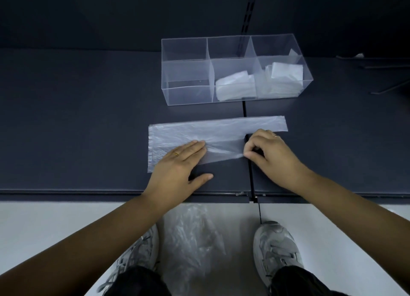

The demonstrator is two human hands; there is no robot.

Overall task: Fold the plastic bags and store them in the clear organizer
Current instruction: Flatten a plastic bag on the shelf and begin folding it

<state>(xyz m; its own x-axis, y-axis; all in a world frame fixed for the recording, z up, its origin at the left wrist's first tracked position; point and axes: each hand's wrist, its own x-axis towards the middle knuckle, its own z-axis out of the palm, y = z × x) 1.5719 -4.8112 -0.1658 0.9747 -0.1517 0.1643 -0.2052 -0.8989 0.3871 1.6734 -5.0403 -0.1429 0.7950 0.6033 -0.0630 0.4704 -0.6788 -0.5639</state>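
A: Starting nearest: loose pile of plastic bags (190,235) on the pale floor between the two grey sneakers (276,249), not yet folded.

B: Hands?

A: Left hand (179,162) spread flat, fingers together, palm pressing down on the near part of the plastic bag (188,133) lying on the dark table (77,118). Thumb sits off the bag on bare table. Right hand (269,150) curled, fingertips pinching the bag's near handle strip at the seam in the table.

B: Bag state?

A: Laid out long and flat, left to right. Far handle strip runs out to the right past the right hand. Near strip looks pulled in, a bit bunched.

B: Step?

A: My read: lengthwise fold, early in this bag. Left hand anchors, right hand works the near edge. Next move likely calls for carrying that pinched edge over to the far edge while the left palm keeps the film from sliding. Thin film, slips easily.

B: Farthest?

A: Clear organizer (186,96) beyond the bag, well apart from it. Three compartments: left one bare, middle holds folded bags (236,86), right holds more folded bags.
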